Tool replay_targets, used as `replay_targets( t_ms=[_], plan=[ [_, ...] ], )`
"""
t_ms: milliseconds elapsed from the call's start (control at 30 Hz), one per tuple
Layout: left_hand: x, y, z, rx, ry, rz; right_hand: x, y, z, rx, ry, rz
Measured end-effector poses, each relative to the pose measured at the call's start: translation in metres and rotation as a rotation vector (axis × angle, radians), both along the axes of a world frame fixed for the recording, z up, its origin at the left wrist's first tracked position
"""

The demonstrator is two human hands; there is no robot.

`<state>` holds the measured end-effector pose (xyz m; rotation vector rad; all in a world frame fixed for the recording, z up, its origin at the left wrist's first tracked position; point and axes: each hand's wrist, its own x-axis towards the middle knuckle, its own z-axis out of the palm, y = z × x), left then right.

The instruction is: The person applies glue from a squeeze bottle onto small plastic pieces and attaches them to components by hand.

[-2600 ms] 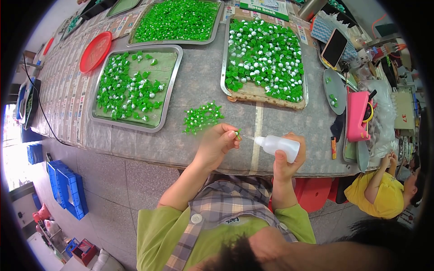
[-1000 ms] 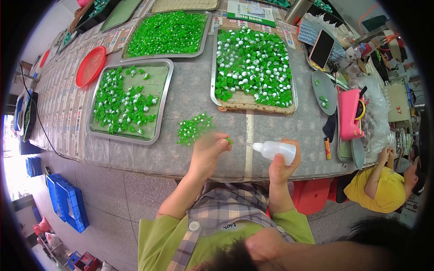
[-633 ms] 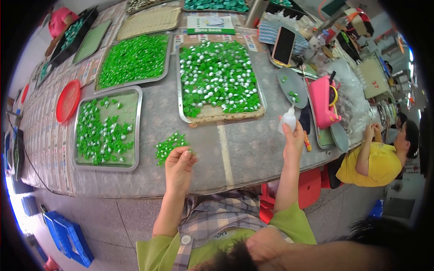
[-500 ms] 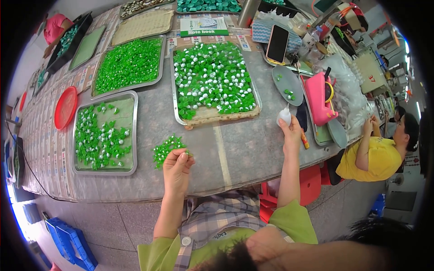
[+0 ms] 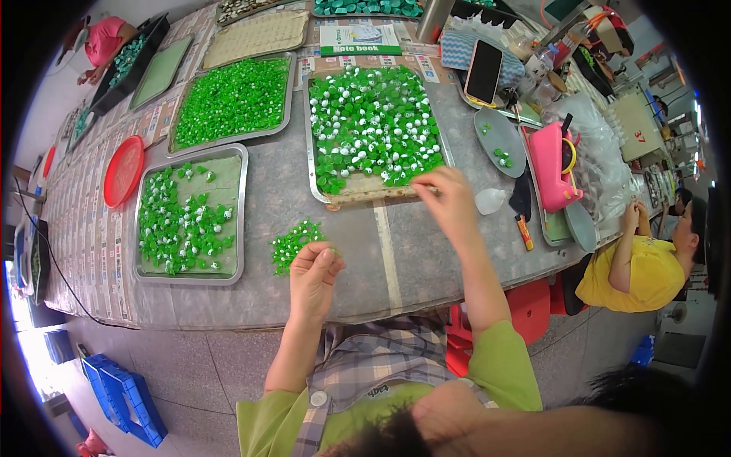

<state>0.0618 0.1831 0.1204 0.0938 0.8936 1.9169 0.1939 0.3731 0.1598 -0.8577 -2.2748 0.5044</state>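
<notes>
My left hand [image 5: 313, 276] is closed in a pinch just right of a small pile of green pieces with white bits [image 5: 293, 242]. Whatever its fingertips hold is too small to make out. My right hand [image 5: 451, 202] reaches over the near right corner of a metal tray [image 5: 311, 164] of green leaf-shaped pieces and white balls with dark marks [image 5: 373, 126]. Its thumb and forefinger come together at the tray's edge; anything between them is too small to tell. A white squeeze bottle [image 5: 491, 201] lies on the table to the right of this hand.
At left stand a tray of green and white pieces [image 5: 242, 206], a red round plate [image 5: 124, 171] and a tray of green pieces [image 5: 288, 95]. A grey oval dish [image 5: 487, 133], phone [image 5: 484, 72], pink case [image 5: 550, 171] and orange-yellow tube [image 5: 525, 233] lie right. A yellow-shirted person [image 5: 643, 270] sits at far right.
My right hand has let go of the white squeeze bottle, now lying on the table, and moved left to the tray's near right corner. My left hand keeps its pinch beside the pile.
</notes>
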Motion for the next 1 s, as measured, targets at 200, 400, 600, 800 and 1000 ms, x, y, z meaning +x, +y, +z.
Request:
replay_targets(
  t_ms=[200, 400, 600, 800, 1000],
  plan=[
    [-0.002, -0.004, -0.001, -0.017, 0.018, 0.011, -0.043, 0.017, -0.021, 0.138, -0.388, 0.039],
    [0.001, -0.003, 0.0, 0.006, 0.015, -0.018, -0.04, 0.013, -0.01, 0.198, -0.463, 0.057],
    [0.002, 0.0, 0.0, -0.023, -0.011, -0.029, -0.023, -0.033, 0.021, -0.555, -0.02, 0.321],
    [0.013, 0.006, 0.0, -0.018, 0.005, -0.108, -0.007, -0.074, -0.011, -0.789, 0.208, 0.41],
    [0.016, 0.01, 0.001, -0.024, 0.011, -0.145, -0.01, -0.094, -0.022, -1.306, 0.627, 0.264]
  ],
)
